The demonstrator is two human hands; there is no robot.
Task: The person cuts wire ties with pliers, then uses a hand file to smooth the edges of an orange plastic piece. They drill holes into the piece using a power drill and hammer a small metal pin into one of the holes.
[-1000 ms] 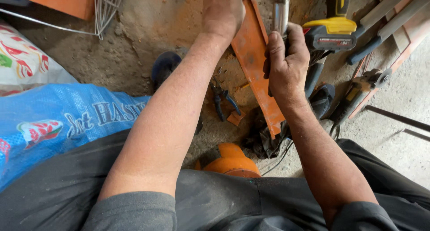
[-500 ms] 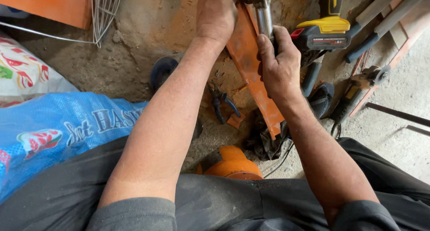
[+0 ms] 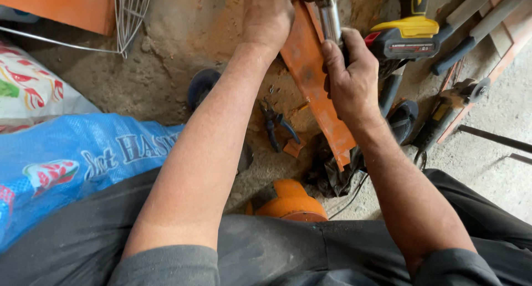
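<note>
A long orange metal blade (image 3: 318, 92) lies slanted on the dirt floor in front of me. My left hand (image 3: 267, 15) grips its upper end at the top edge of the view; what the fingers hold is partly cut off. My right hand (image 3: 349, 75) is closed around a shiny silver metal shaft (image 3: 331, 20) that stands over the blade. Blue-handled pliers (image 3: 276, 125) lie on the ground just left of the blade, below my left forearm.
A yellow and black cordless power tool (image 3: 407, 34) lies right of my right hand. An angle grinder (image 3: 446, 111) and wood strips (image 3: 487, 20) lie at the right. A blue woven sack (image 3: 72, 164) lies at the left, a wire rack (image 3: 130, 14) top left, an orange round part (image 3: 291, 203) between my knees.
The view has shifted up a little. My right hand slid up from the blade's edge and closed on the silver shaft. My left hand stays on the blade's upper end.
</note>
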